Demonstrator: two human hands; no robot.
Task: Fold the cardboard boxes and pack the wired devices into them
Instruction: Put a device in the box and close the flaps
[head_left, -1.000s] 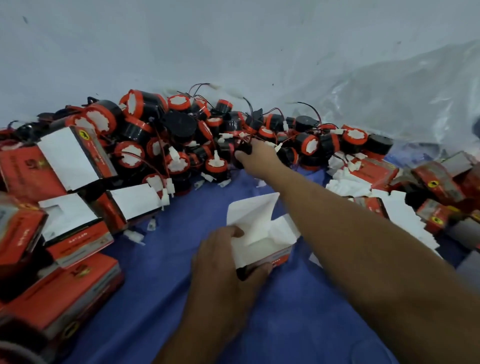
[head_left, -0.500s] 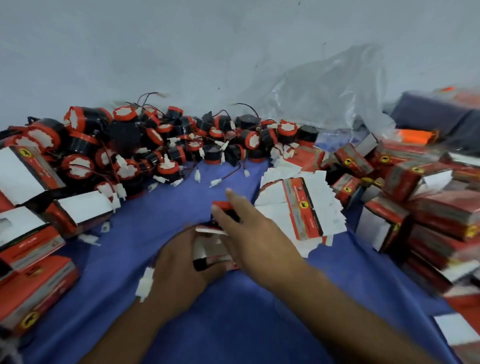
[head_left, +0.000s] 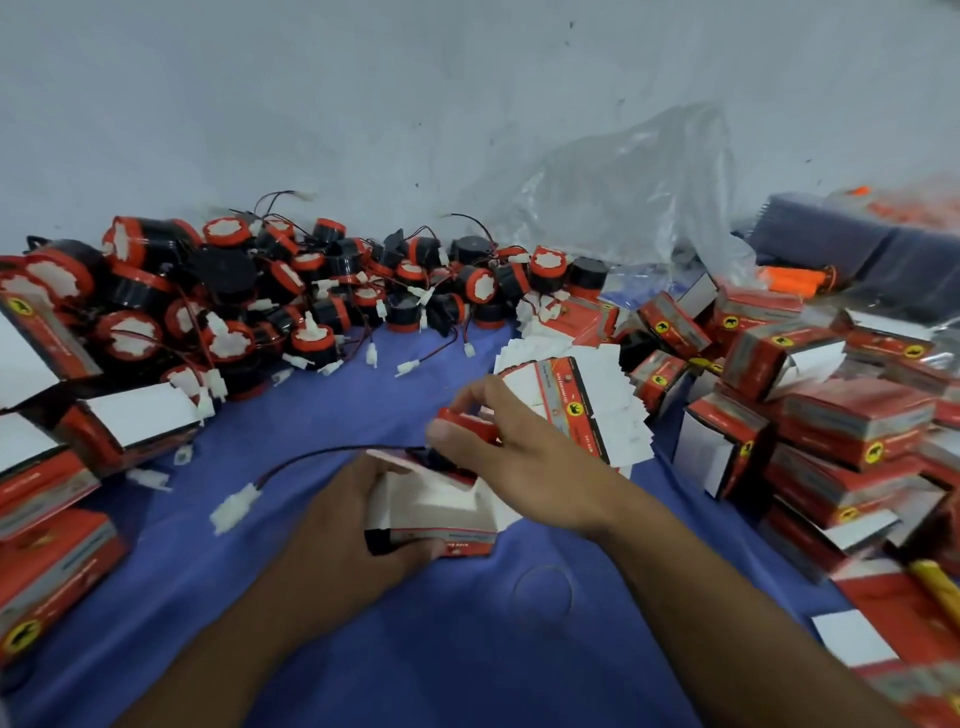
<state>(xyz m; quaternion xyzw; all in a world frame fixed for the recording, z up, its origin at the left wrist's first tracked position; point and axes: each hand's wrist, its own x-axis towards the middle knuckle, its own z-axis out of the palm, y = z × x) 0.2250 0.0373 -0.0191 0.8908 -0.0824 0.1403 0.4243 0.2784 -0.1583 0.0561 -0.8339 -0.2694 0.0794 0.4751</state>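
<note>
Along the left edge: I see folded red boxes (head_left: 52, 566) stacked on the blue cloth (head_left: 467, 649), several with white flaps standing up.
Back left: loose wired devices (head_left: 291, 291), black with red caps, heaped against the wall.
Plug: a white plug (head_left: 234, 512) lies on the cloth, and its wire (head_left: 322, 457) runs right to the held device (head_left: 465, 420).
Left hand (head_left: 337, 535): fingers curled round the open box (head_left: 441, 514), gripping its left side.
Right hand (head_left: 524, 462): I read thumb and fingers pinching the device just above the box's mouth.
Further right: flat cartons (head_left: 576, 395) fanned out, then more boxes (head_left: 831, 436) piled up.
</note>
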